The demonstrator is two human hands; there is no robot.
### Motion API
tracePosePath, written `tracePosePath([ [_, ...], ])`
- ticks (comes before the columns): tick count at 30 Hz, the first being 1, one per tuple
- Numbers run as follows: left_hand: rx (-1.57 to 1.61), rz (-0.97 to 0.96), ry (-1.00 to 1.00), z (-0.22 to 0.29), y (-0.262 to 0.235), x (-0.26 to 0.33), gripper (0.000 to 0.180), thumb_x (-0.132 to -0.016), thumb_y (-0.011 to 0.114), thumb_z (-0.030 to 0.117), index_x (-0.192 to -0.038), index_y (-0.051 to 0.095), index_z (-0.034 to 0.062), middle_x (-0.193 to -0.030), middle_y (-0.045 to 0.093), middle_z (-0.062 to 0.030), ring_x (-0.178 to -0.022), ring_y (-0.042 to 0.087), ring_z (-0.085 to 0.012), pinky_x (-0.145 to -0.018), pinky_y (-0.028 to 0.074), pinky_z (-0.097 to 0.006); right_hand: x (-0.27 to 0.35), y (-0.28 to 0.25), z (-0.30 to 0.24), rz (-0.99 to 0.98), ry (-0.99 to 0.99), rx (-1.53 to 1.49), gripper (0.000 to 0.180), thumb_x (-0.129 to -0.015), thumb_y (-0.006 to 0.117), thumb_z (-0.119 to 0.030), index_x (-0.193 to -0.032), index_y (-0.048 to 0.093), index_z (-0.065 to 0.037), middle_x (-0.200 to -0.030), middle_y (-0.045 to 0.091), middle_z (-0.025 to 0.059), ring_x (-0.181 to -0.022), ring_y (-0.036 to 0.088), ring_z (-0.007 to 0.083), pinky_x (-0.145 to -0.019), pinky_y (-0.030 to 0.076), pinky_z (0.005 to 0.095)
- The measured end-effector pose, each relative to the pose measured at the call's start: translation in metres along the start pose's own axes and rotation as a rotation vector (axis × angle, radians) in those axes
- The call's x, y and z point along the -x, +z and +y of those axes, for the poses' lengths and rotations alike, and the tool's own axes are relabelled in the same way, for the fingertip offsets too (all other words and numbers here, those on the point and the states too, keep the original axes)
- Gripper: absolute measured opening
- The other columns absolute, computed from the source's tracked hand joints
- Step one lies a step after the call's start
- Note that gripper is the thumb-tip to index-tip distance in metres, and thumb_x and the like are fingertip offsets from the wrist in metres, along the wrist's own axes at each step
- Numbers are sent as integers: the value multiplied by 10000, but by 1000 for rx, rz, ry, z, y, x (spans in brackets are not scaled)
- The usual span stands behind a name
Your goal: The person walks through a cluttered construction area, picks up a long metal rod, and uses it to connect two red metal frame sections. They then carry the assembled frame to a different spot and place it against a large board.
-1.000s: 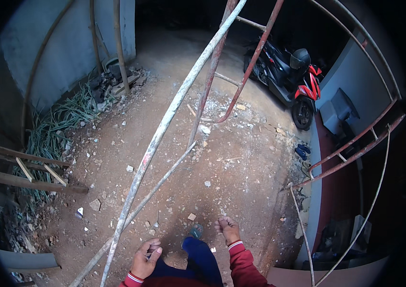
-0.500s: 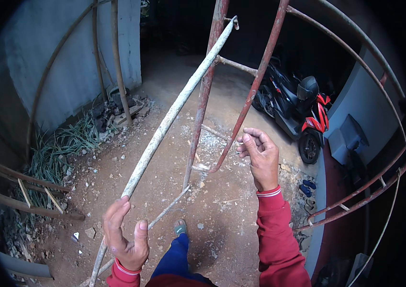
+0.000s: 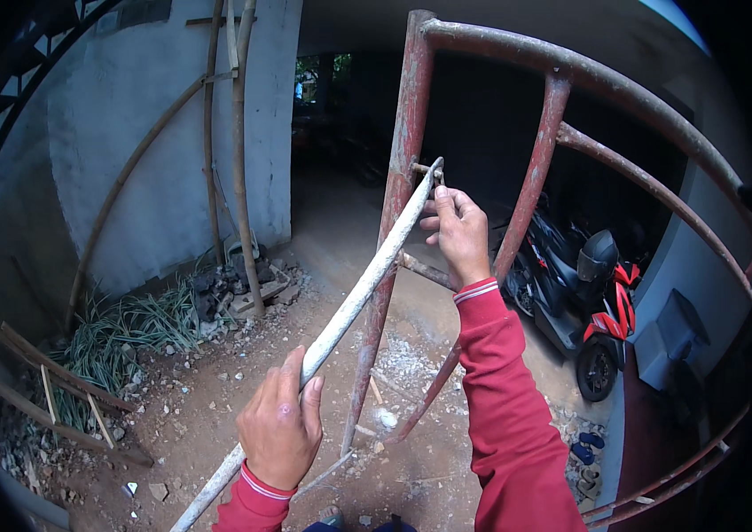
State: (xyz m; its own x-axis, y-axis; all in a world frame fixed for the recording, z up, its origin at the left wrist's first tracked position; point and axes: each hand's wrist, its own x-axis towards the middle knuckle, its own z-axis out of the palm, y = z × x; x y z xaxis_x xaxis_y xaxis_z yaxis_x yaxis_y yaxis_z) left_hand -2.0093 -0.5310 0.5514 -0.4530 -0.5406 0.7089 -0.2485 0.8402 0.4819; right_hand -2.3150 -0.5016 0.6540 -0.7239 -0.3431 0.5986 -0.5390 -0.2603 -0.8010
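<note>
A long whitish scaffold brace (image 3: 354, 306) slants up from the lower left, its flattened upper end on a short stud of the red scaffold frame (image 3: 400, 168). My left hand (image 3: 283, 426) is closed round the brace at its middle. At the upper end, my right hand (image 3: 462, 232) has its thumb and fingertips pinched together at a small metal catch (image 3: 438, 177) on the stud. The fingertips partly cover the catch. Behind my right wrist, a crossbar (image 3: 426, 269) joins the frame's two uprights.
A black and red motorbike (image 3: 562, 301) is parked behind the frame at right. Bamboo poles (image 3: 243, 177) lean on the pale wall (image 3: 163, 115). Rubble (image 3: 252, 288) and cut grass (image 3: 132, 328) lie at its foot. A wooden ladder-like piece (image 3: 48, 390) is at left, sandals (image 3: 587, 448) at lower right.
My right hand has reached up and forward to the catch at the brace's upper end. My left hand, loosely open against the brace before, now wraps round it. The view has tilted up.
</note>
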Motion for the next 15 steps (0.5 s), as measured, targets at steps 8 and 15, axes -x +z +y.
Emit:
tracePosePath([
  [8,-4,127,-44,4,4,-3,265,-886,721,149,-1137,691,68,-758,647,-114,-601,632,-283,-546,486,-375,-16,-11,5,31,-378,275,310,-1009,571,-219,-792,619,-3,-633,567,55,-564,524,118,-519,418,321],
  [15,-30,156,-14,2,5,1,277,-880,722,137,-1146,694,69,-754,649,-115,-617,640,-270,-558,485,-356,-15,-13,-2,39,-451,291,326,-1002,567,-215,-767,579,11,-604,503,91,-556,467,159,-533,375,362],
])
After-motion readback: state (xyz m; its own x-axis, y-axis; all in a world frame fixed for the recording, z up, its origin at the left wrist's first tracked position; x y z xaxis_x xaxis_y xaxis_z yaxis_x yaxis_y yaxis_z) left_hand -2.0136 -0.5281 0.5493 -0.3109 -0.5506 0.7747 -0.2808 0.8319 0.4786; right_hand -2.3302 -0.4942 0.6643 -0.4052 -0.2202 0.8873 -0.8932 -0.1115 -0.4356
